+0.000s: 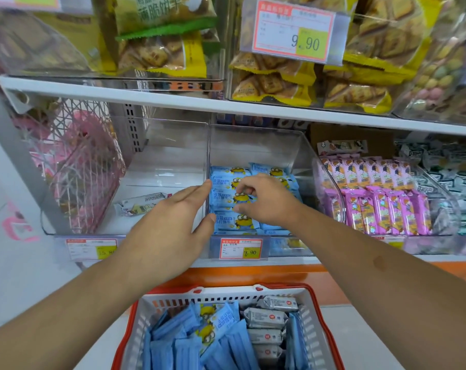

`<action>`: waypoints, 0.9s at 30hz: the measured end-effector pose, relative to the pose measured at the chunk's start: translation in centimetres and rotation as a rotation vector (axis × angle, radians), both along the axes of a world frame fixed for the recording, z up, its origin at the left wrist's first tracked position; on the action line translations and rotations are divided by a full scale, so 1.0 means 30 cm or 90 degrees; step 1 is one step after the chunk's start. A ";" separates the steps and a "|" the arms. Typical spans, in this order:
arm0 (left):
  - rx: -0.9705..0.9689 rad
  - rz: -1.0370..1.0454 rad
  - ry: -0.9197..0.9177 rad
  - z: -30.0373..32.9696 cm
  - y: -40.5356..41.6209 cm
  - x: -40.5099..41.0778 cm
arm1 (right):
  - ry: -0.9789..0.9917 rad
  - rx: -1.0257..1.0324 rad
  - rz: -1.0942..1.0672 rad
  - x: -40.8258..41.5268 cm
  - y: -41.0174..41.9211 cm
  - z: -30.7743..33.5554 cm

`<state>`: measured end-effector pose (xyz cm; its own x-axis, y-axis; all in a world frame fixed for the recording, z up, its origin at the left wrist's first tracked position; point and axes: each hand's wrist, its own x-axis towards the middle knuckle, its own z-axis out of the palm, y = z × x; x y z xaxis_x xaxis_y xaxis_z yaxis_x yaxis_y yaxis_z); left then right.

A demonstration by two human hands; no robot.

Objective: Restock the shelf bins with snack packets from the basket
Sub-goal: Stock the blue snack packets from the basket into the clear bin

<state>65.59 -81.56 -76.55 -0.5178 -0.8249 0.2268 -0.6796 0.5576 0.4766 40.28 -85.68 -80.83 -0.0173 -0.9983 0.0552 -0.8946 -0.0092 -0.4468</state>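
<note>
A clear middle bin on the lower shelf holds rows of blue snack packets with a yellow cartoon figure. My right hand reaches into this bin, its thumb and curled fingers pinching one blue packet in the stack. My left hand is stretched out flat, and its fingertips touch the bin's left wall beside the packets. Below, a white basket with a red rim contains several more blue packets and some grey-white packets.
The clear bin to the left holds a single grey-white packet. On the right is a bin of pink packets. Price tags hang on the shelf edge. The upper shelf carries yellow biscuit bags.
</note>
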 end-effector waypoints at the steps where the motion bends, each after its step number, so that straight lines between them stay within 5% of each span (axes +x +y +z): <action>1: 0.010 -0.004 -0.001 0.001 0.001 0.004 | -0.013 -0.005 -0.006 0.001 0.028 0.021; 11: -0.014 0.012 0.057 0.013 0.164 0.099 | -0.184 -0.147 0.017 0.104 0.526 0.156; 14: 0.053 0.003 -0.034 -0.045 0.239 0.124 | -0.161 -0.034 0.026 0.149 0.655 0.038; 19: 0.337 0.055 -0.402 -0.330 0.337 0.248 | 0.051 0.339 0.075 0.196 0.747 -0.269; 22: 0.471 0.101 -0.461 -0.430 0.391 0.281 | 0.125 0.453 0.117 0.222 0.794 -0.419; 27: 0.512 0.063 -0.486 -0.535 0.388 0.282 | 0.115 0.476 0.079 0.242 0.835 -0.546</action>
<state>74.04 -69.91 -92.58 -0.2168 -0.6341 -0.7422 -0.9732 0.2006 0.1129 47.55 -60.62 -97.21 0.0416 -0.7650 -0.6426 -0.9661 0.1331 -0.2210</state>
